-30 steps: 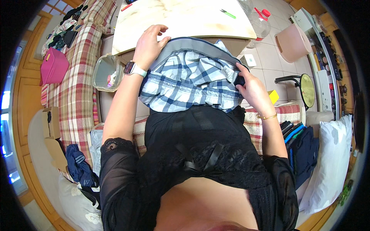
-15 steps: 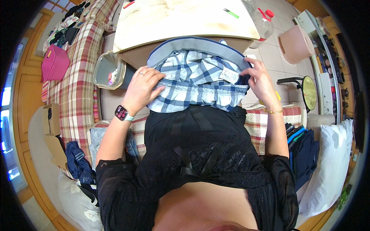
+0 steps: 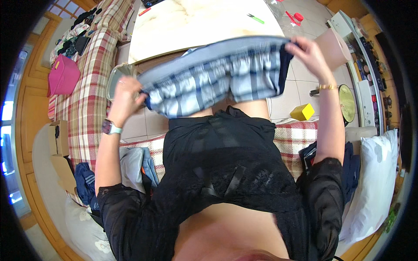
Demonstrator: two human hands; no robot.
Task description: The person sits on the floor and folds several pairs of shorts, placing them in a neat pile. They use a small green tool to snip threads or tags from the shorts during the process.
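I hold a pair of blue and white plaid shorts (image 3: pixel 217 78) stretched out in the air above my lap, its grey waistband uppermost. My left hand (image 3: pixel 126 93) grips the left end of the waistband, a watch on that wrist. My right hand (image 3: pixel 305 50) grips the right end, a gold bracelet on that wrist. The shorts hang in front of a pale table (image 3: pixel 196 21) and hide part of its near edge. My black dress covers my lap below.
A plaid sofa (image 3: pixel 91 87) runs along the left with a pink bag (image 3: pixel 63 76). Folded clothes (image 3: pixel 135 167) lie beside me on the left, dark clothes (image 3: pixel 350 161) and a white pillow (image 3: pixel 374 182) on the right. A yellow block (image 3: pixel 302 112) sits on the tiled floor.
The shorts lay bunched on my lap before; both hands have since taken the waistband ends, lifted the garment and spread it wide.
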